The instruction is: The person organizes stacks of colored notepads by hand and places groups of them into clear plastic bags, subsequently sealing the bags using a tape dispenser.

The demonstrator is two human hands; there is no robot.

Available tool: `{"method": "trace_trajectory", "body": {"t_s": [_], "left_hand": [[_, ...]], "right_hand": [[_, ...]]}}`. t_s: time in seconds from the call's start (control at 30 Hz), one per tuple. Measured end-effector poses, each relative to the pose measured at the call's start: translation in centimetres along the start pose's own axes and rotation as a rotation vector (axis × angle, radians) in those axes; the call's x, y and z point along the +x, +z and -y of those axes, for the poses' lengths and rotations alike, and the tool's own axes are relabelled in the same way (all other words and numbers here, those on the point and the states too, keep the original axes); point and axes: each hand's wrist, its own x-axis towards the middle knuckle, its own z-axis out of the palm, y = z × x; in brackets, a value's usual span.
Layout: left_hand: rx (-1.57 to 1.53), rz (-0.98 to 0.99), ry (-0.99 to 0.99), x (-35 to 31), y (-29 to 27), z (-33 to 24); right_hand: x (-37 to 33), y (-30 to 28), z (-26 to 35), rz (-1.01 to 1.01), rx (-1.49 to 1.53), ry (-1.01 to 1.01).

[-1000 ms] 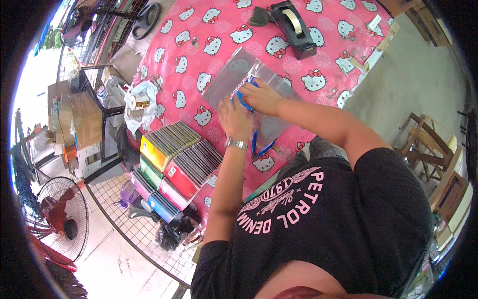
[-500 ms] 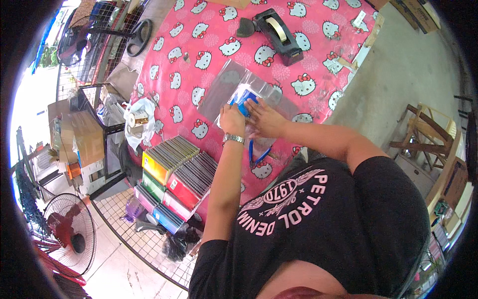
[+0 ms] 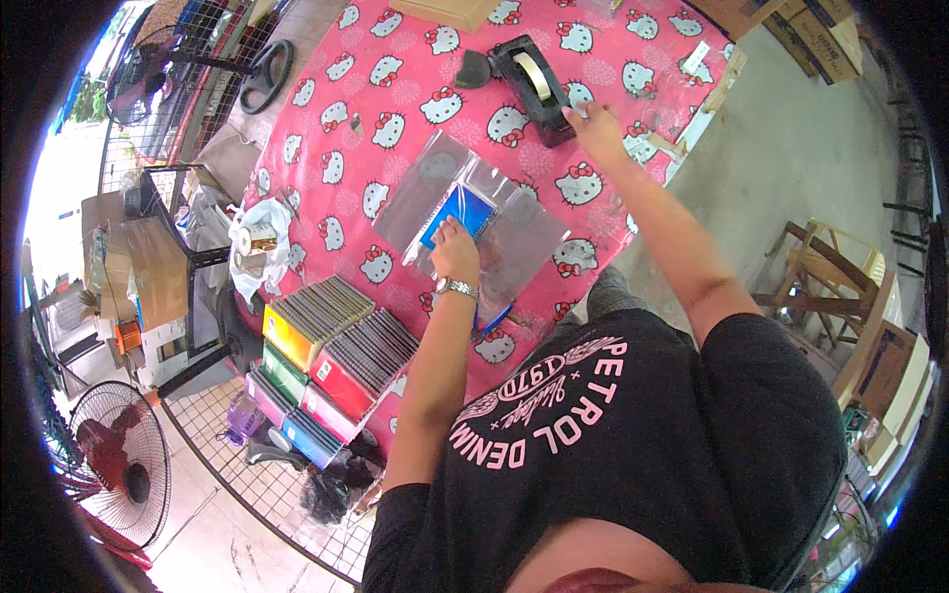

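Blue packet [image 3: 457,213] on pink cartoon-cat tablecloth [image 3: 395,109], concrete floor [image 3: 791,158] alongside.

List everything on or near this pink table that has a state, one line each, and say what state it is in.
Blue flat item: lying flat inside clear plastic, pinned by the left hand.
Clear plastic sleeve: spread flat on the pink patterned tablecloth.
Black tape dispenser: upright, roll loaded.
Left hand: pressing on the blue item.
Right hand: reaching at the dispenser, grip unclear.
Red standing fan: spinning or not, cannot tell.

Black tee [image 3: 643,445] w/ pink print, short sleeves; silver wristwatch [image 3: 457,288], bare forearms.
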Motion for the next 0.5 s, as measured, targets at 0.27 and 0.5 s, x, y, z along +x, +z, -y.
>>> {"method": "trace_trajectory", "body": {"t_s": [0.27, 0.5], "left_hand": [[-0.048, 0.052, -0.046, -1.3, -0.3, -0.8], [0.039, 0.046, 0.022, -1.9, 1.8, 0.7]], "right_hand": [[1.2, -0.6, 0.5, 0.502, 0.943, 0.596], [-6.1, -0.4, -1.0, 0.705, 1.436, 0.904]]}}
